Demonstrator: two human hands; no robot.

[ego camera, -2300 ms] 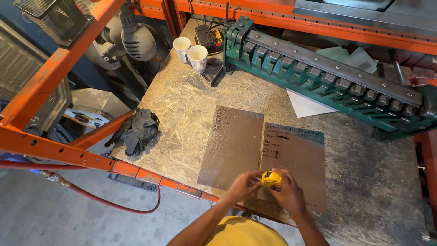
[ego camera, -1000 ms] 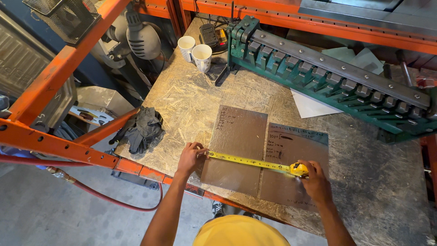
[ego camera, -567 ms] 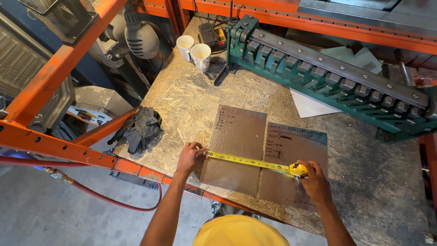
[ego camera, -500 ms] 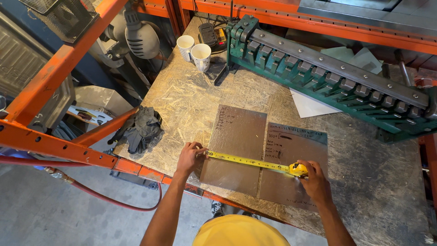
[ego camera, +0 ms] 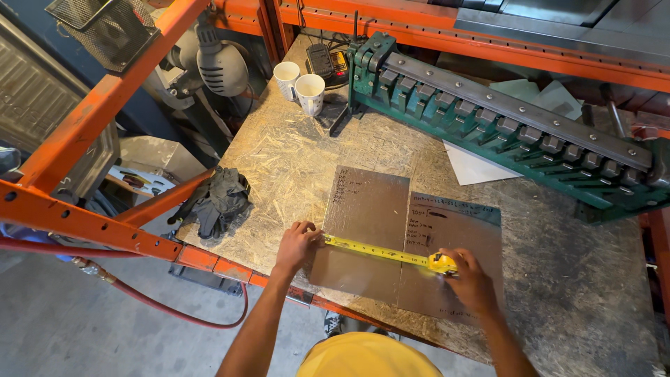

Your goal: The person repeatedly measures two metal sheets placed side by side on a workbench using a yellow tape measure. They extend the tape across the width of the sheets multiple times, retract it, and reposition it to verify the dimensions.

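Two flat grey metal sheets lie side by side on the chipboard bench, the left sheet (ego camera: 366, 216) and the right sheet (ego camera: 457, 237), both with handwriting on them. A yellow tape measure blade (ego camera: 377, 250) stretches across them near their front part. My left hand (ego camera: 296, 244) pins the tape's end at the left sheet's left edge. My right hand (ego camera: 469, 278) grips the yellow tape measure case (ego camera: 442, 263) on the right sheet.
A long green metal bending brake (ego camera: 502, 119) spans the back of the bench. Two white cups (ego camera: 300, 84) and a battery charger (ego camera: 328, 63) stand at the back left. Dark gloves (ego camera: 216, 199) lie at the left edge. Orange rack beams (ego camera: 91, 223) and a red hose (ego camera: 174, 311) run along the front left.
2.3 s ago both hands held the tape measure case together at the front; the tape has since been drawn out across both sheets. Over the last second the hands stay put.
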